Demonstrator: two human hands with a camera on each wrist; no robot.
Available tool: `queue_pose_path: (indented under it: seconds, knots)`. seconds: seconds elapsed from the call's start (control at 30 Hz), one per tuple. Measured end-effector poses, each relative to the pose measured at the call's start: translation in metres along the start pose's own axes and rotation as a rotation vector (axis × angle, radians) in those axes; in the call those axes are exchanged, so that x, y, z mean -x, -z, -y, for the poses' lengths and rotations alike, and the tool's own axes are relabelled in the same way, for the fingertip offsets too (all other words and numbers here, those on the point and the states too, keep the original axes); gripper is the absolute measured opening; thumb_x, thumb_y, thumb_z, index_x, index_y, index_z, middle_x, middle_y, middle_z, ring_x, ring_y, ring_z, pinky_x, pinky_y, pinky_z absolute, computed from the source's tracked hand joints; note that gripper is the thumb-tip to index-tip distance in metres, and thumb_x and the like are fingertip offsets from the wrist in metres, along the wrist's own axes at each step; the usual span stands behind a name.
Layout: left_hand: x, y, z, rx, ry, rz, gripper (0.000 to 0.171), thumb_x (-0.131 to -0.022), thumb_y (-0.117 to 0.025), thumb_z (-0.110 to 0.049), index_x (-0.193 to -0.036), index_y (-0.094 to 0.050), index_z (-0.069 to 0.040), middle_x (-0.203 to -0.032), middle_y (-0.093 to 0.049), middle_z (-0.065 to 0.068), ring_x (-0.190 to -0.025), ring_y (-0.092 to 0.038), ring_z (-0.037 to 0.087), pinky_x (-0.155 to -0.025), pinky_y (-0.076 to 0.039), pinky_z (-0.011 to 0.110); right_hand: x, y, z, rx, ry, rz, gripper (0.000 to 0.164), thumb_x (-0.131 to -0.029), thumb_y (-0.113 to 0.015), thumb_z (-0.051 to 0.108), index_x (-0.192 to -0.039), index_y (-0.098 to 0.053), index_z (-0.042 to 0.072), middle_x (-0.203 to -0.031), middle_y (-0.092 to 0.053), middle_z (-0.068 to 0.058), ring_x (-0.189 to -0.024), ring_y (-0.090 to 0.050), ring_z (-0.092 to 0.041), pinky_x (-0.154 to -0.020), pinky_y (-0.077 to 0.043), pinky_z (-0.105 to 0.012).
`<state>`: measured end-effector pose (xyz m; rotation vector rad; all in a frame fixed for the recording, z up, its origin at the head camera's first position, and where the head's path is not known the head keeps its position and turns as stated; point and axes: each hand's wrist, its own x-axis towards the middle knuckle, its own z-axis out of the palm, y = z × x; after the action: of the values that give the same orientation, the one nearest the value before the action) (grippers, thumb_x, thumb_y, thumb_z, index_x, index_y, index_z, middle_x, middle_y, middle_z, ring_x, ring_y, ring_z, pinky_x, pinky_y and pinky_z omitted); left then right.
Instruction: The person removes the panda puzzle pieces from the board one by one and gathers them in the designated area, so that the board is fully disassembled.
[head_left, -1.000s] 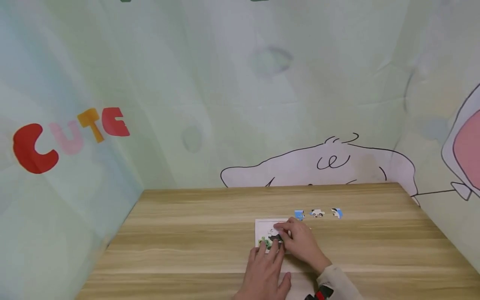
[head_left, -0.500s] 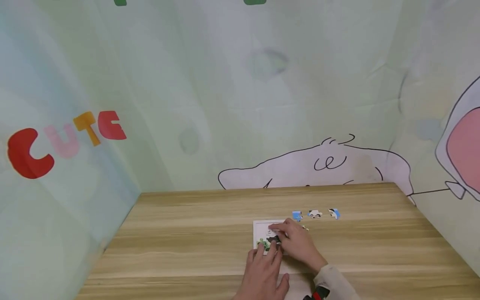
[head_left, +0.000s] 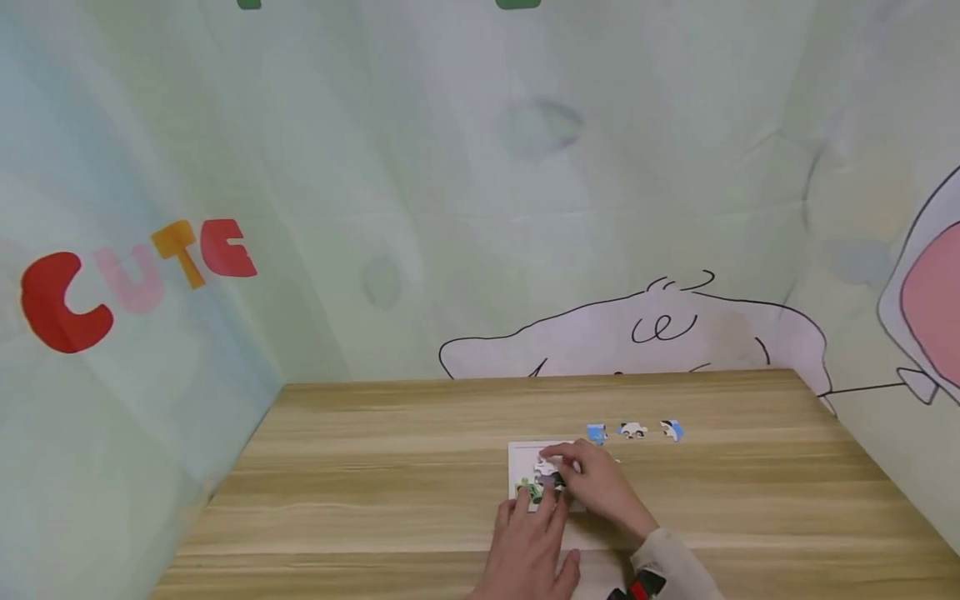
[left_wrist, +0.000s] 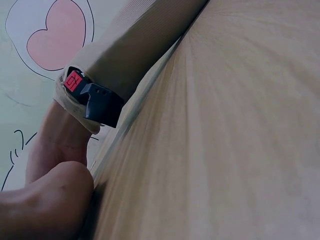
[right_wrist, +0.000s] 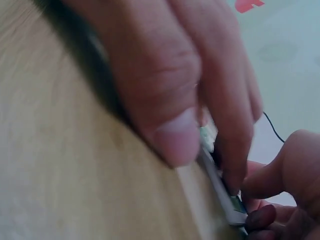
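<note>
White tray (head_left: 522, 460) | left hand (head_left: 523, 543) spread over near edge, gripping nothing | right hand (head_left: 598, 480) bent at white piece (head_left: 545, 467), grip unclear | we judge crooked pressing may unseat it

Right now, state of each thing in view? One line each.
Puzzle board: flat on the table, partly filled
Green piece: on the board, partly covered
White piece: on the board, seating unclear
Row of three pieces: loose, flat, spaced apart
Left hand: fingers spread, resting on the board's near side
Right hand: fingers at the white piece, grip unclear
</note>
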<state>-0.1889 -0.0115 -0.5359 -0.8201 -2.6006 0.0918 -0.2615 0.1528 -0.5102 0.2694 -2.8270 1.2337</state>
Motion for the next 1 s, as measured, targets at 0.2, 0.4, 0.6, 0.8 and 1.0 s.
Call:
queue_pose_path:
  seconds: [0.2, 0.4, 0.6, 0.8, 1.0]
  knots:
    - [-0.001, 0.001, -0.001, 0.011, 0.004, 0.049, 0.066, -0.101, -0.055, -0.059, -0.151, -0.06, -0.017, -0.154, -0.061, 0.001, -0.132, -0.056, 0.028, -0.096, -0.047, 0.043, 0.002, 0.001, 0.002, 0.062, 0.051, -0.027, 0.043, -0.084, -0.069, -0.005, -0.114, -0.08, 0.024, -0.082, -0.061, 0.004, -0.073, -0.047, -0.01, -0.065, -0.037, -0.026]
    - [-0.002, 0.001, -0.001, 0.007, -0.001, 0.011, 0.064, -0.1, -0.058, -0.057, -0.149, -0.062, -0.017, -0.15, -0.064, 0.0, -0.129, -0.058, 0.029, -0.095, -0.047, 0.042, 0.0, 0.003, 0.0, -0.023, 0.035, -0.021, 0.037, -0.089, -0.073, -0.003, -0.112, -0.075, 0.026, -0.088, -0.067, 0.004, -0.073, -0.05, -0.011, -0.065, -0.04, -0.026]
    - [-0.001, 0.002, -0.002, -0.003, 0.004, 0.031, 0.062, -0.102, -0.054, -0.058, -0.151, -0.061, -0.019, -0.15, -0.064, -0.001, -0.131, -0.058, 0.029, -0.097, -0.049, 0.043, -0.002, 0.003, -0.003, -0.148, 0.016, -0.013, 0.019, -0.092, -0.078, 0.01, -0.105, -0.077, 0.024, -0.097, -0.079, 0.003, -0.084, -0.062, -0.01, -0.071, -0.048, -0.025]
    - [0.001, 0.002, -0.002, -0.009, 0.014, 0.063, 0.062, -0.103, -0.053, -0.059, -0.151, -0.06, -0.021, -0.153, -0.063, -0.002, -0.133, -0.058, 0.029, -0.098, -0.049, 0.043, -0.004, 0.008, -0.007, -0.263, -0.006, -0.033, 0.015, -0.094, -0.079, 0.007, -0.105, -0.079, 0.017, -0.094, -0.081, 0.0, -0.093, -0.069, -0.01, -0.083, -0.053, -0.027]
    - [-0.001, 0.004, -0.001, 0.016, 0.013, 0.087, 0.063, -0.104, -0.05, -0.058, -0.155, -0.057, -0.02, -0.153, -0.063, 0.0, -0.135, -0.059, 0.03, -0.099, -0.049, 0.043, -0.009, 0.045, -0.02, -0.316, -0.09, -0.078, 0.02, -0.095, -0.079, 0.01, -0.115, -0.078, 0.008, -0.104, -0.081, -0.012, -0.09, -0.068, -0.014, -0.078, -0.055, -0.028]
